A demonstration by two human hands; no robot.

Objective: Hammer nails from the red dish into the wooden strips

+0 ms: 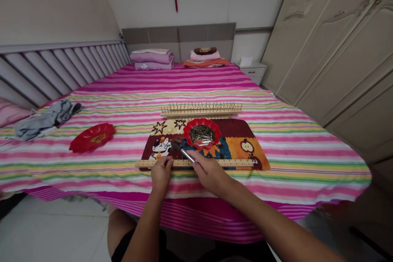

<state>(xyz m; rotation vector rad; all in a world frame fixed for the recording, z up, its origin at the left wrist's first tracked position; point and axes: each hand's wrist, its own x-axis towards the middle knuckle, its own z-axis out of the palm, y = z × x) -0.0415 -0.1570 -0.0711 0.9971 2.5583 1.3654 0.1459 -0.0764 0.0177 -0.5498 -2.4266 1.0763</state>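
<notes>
My right hand is closed round the metal handle of a hammer. The blurred dark hammer head is raised over the mat, up and left of that hand. Thumb and fingers of my left hand are pinched together at a long, thin wooden strip; what is between them is too small to make out. Small dark points stand along the strip, which lies across the near edge of a patterned mat. Just beyond my hands, a red scalloped bowl holds many loose nails.
Behind the mat, wooden strips bristle with upright nails. To the left lie an upside-down or tilted red dish and a grey cloth. Striped bedding covers the bed, with a railing on the left and wardrobe on the right.
</notes>
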